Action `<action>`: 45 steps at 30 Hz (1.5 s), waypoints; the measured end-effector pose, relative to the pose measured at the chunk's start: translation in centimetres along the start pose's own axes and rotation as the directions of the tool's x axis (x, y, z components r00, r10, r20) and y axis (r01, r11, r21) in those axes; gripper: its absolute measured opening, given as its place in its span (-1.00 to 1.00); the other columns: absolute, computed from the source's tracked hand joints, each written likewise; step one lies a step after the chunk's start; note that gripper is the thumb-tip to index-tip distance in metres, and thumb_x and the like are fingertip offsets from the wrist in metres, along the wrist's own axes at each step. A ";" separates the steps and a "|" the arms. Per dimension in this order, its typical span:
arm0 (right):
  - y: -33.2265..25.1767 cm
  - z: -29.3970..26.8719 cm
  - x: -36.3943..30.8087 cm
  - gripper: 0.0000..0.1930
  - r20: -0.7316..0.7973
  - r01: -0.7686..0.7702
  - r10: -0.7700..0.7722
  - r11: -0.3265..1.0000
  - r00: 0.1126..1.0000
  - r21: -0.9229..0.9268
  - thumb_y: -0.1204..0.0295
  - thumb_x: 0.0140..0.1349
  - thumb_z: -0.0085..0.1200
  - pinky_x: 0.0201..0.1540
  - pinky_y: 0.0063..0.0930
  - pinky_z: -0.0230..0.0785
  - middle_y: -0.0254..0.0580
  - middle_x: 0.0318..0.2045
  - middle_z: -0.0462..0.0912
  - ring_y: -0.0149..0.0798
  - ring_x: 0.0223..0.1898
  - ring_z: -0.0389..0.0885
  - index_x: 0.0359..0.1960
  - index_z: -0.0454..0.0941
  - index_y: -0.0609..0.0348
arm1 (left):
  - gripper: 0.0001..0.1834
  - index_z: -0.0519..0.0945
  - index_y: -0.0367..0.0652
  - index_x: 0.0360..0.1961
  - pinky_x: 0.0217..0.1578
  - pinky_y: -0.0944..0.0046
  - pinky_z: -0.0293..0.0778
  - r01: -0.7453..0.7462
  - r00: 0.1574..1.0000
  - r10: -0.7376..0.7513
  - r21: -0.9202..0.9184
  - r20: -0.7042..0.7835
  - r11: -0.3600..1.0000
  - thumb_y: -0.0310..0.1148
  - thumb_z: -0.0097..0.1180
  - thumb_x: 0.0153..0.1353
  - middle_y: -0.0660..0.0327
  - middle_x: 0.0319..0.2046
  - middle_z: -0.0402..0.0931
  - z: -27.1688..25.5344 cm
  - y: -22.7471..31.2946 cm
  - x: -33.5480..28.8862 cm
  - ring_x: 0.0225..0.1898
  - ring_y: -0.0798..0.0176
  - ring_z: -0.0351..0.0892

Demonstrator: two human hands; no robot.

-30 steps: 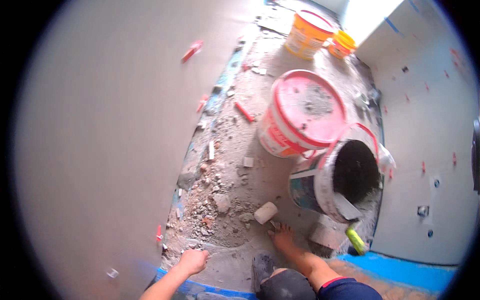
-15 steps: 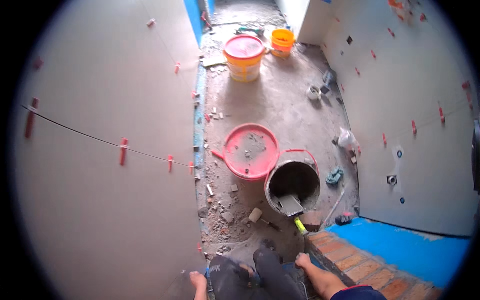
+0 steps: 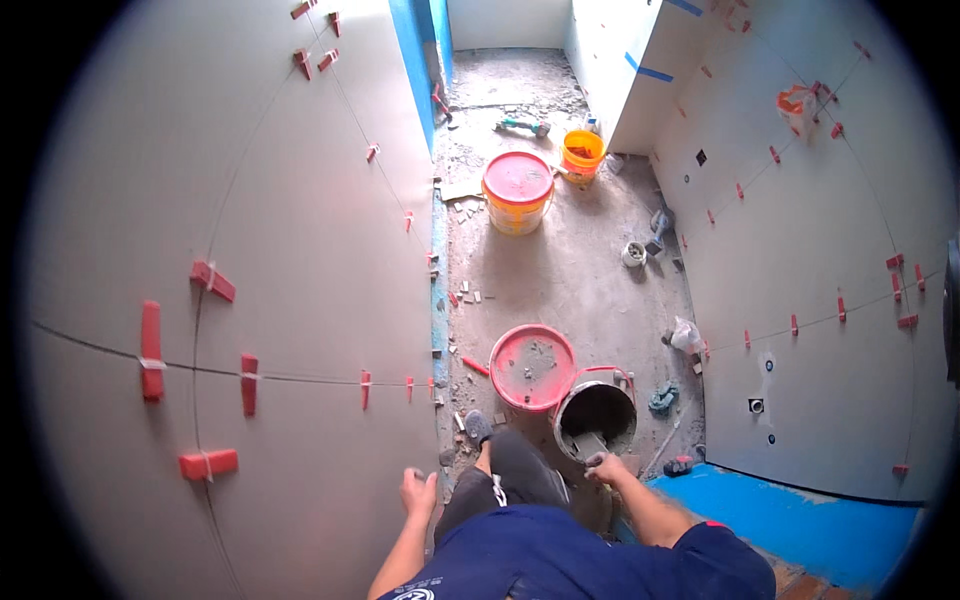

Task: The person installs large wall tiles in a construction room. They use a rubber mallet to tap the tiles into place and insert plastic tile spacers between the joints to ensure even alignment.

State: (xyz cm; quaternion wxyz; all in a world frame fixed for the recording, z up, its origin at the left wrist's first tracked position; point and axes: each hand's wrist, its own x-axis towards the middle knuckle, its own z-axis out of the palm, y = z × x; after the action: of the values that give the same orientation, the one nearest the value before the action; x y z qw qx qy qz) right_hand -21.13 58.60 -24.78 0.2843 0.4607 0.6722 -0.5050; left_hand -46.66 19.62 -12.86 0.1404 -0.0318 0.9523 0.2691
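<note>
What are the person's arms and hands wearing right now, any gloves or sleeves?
No gloves: the left hand and right hand are bare, as are both forearms. A dark blue short-sleeved shirt covers the upper arms, with a thin red edge at the right sleeve's hem.

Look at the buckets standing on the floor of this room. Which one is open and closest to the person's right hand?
The dark bucket with the red rim, right beside the right hand. It is open, showing a dark inside; the red-lidded bucket touching it is covered, and the yellow ones stand farther off.
</note>
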 end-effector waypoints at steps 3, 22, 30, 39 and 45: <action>-6.2 1.3 -0.1 -0.52 0.246 -0.124 0.038 0.932 0.969 0.342 0.33 -0.09 0.45 -0.23 -0.36 0.55 -0.16 -0.29 0.72 -0.34 -0.34 0.68 -0.08 0.64 0.15 | -0.63 0.55 -0.18 -0.35 -0.37 0.04 0.46 -0.082 0.996 0.085 -0.093 0.034 0.992 -0.23 0.45 -0.06 0.02 -0.49 0.58 -3.2 6.0 6.7 -0.40 -0.07 0.60; -26.8 -28.3 26.0 -0.88 -0.081 -0.105 0.173 0.840 0.982 0.532 0.45 0.30 0.01 -0.57 -0.40 0.44 -0.13 -0.48 0.65 -0.27 -0.54 0.63 -0.31 0.55 0.23 | -0.41 0.42 -0.23 -0.69 -0.62 0.05 0.31 0.038 0.979 -0.028 -0.048 0.201 0.998 0.07 0.40 0.01 0.18 -0.74 0.41 6.1 25.2 30.3 -0.70 0.17 0.37; -49.8 -50.9 33.3 -0.83 -0.139 0.210 -0.166 0.885 0.976 0.415 0.28 0.27 0.05 -0.46 -0.46 0.36 -0.27 -0.47 0.59 -0.37 -0.52 0.51 -0.35 0.53 0.10 | -0.73 0.57 -0.22 -0.59 -0.67 0.13 0.39 0.321 0.815 -0.283 0.011 0.505 0.947 -0.33 0.04 0.20 0.09 -0.71 0.49 17.8 30.9 37.9 -0.70 0.13 0.48; -73.2 -49.3 35.6 -0.72 0.287 0.266 -0.251 0.964 0.924 -0.014 0.20 0.26 0.09 -0.29 -0.40 0.36 -0.22 -0.35 0.59 -0.33 -0.36 0.52 -0.19 0.51 0.15 | -0.72 0.69 -0.22 -0.35 -0.35 0.02 0.56 -0.033 0.944 0.093 -0.190 0.316 0.981 -0.45 0.12 -0.17 -0.05 -0.47 0.65 28.3 61.3 55.4 -0.42 -0.05 0.67; -83.0 -49.1 41.7 -0.63 0.477 0.336 -0.201 0.917 0.856 -0.217 0.14 0.25 0.11 -0.18 -0.36 0.36 -0.18 -0.26 0.59 -0.30 -0.26 0.53 -0.09 0.50 0.18 | -0.78 0.68 -0.19 -0.41 -0.39 0.00 0.54 0.032 0.963 0.050 -0.297 0.264 0.954 -0.39 0.17 -0.16 -0.02 -0.49 0.65 28.4 65.6 60.3 -0.43 -0.02 0.66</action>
State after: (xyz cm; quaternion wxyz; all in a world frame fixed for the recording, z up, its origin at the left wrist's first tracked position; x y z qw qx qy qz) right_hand -109.59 113.25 -9.40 0.4213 0.1863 0.7145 -0.5266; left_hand -106.25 91.28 -20.17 0.2606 -0.0118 0.8728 0.4125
